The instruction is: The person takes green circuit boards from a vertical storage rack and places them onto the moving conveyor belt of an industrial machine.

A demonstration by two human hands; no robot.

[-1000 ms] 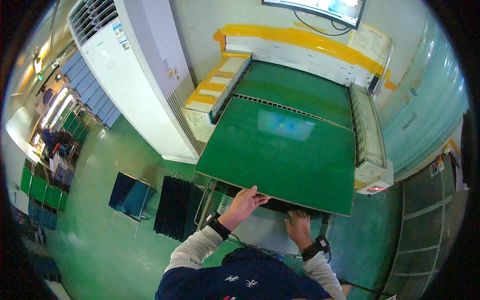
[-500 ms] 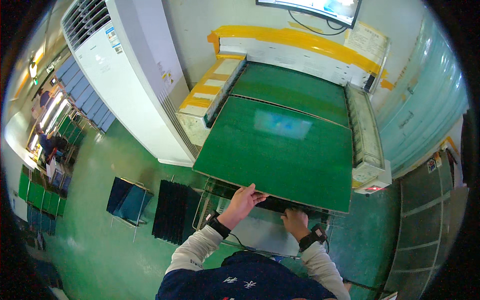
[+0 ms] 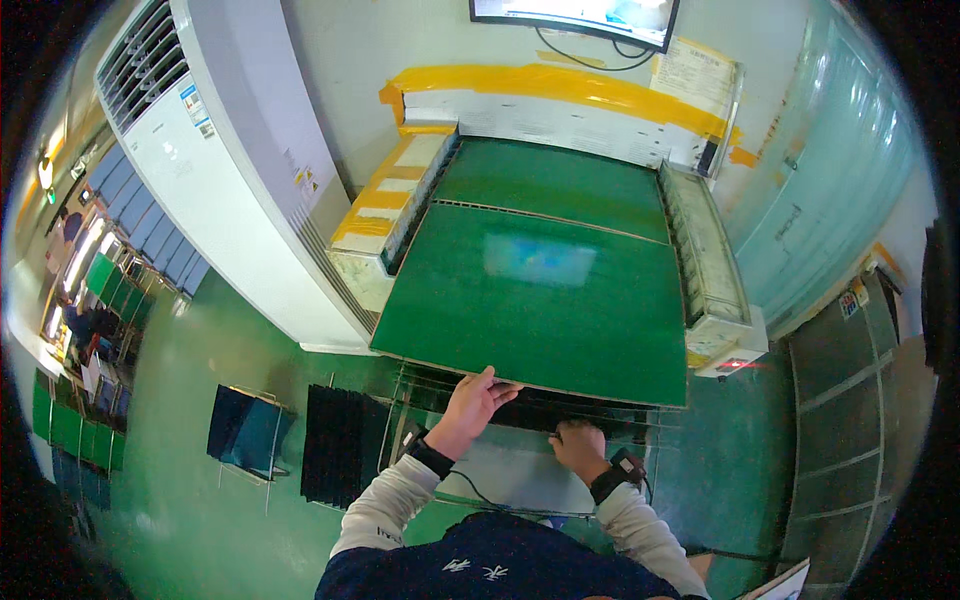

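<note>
A large green panel (image 3: 530, 320) with a glossy top lies in front of me, and its near edge sticks out toward my body. At that edge my left hand (image 3: 472, 408) grips the panel, thumb on top and fingers underneath. My right hand (image 3: 580, 449) is below the panel's near edge, to the right, with its fingers curled in front of the dark rack (image 3: 520, 408). What those fingers hold, if anything, is hidden. Another green panel (image 3: 560, 190) lies behind the first, with a narrow seam between them.
Taped side rails (image 3: 395, 195) flank the panels on the left, and a second rail (image 3: 705, 255) on the right. A white air conditioner (image 3: 235, 190) stands left. Dark stacked sheets (image 3: 335, 445) and a small rack (image 3: 250, 432) are on the floor. Grey framed panels (image 3: 845, 420) lean right.
The whole view has shifted slightly. My left hand keeps its grip on the panel's near edge. My right hand stays under that edge with its fingers curled.
</note>
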